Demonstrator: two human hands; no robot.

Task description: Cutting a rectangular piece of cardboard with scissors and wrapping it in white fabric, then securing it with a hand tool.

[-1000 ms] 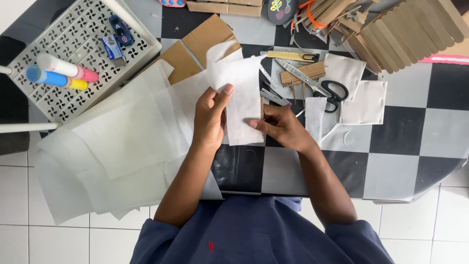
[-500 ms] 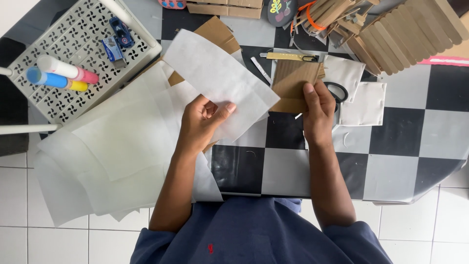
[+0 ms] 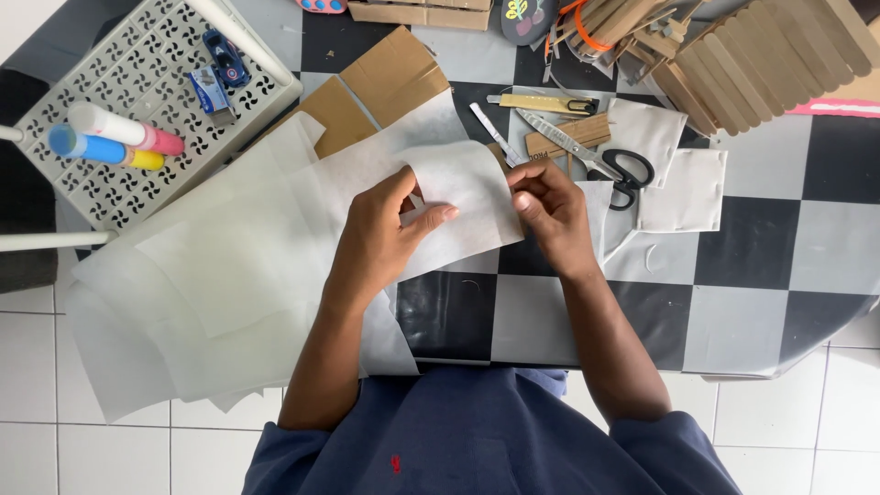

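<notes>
At the upper left of the frame sits a white basket [image 3: 137,101] with holes in it, and it keeps the fat coloured markers [image 3: 110,136] and a little toy car [image 3: 226,57] from rolling away. Next to it, big thin white sheets [image 3: 211,275] lie in a loose pile on the counter [image 3: 761,312], and they hang over its near edge because they are too wide for it. Brown cardboard pieces [image 3: 385,78] peek out from under them. In the middle, the left hand [image 3: 385,234] pinches a smaller white sheet [image 3: 458,206] between thumb and fingers, so the sheet curls up instead of lying flat. The right hand [image 3: 548,209] pinches the sheet's other edge with bent fingers, which keeps it stretched between both hands just above the black and grey squares. Just beyond the right hand lie scissors [image 3: 605,160] and a yellow cutter [image 3: 541,104], close by and easy to grab. Two small white squares [image 3: 683,188] rest beside them. At the upper right, wooden stick pieces [image 3: 761,55] are heaped together, out of the way of the hands.
</notes>
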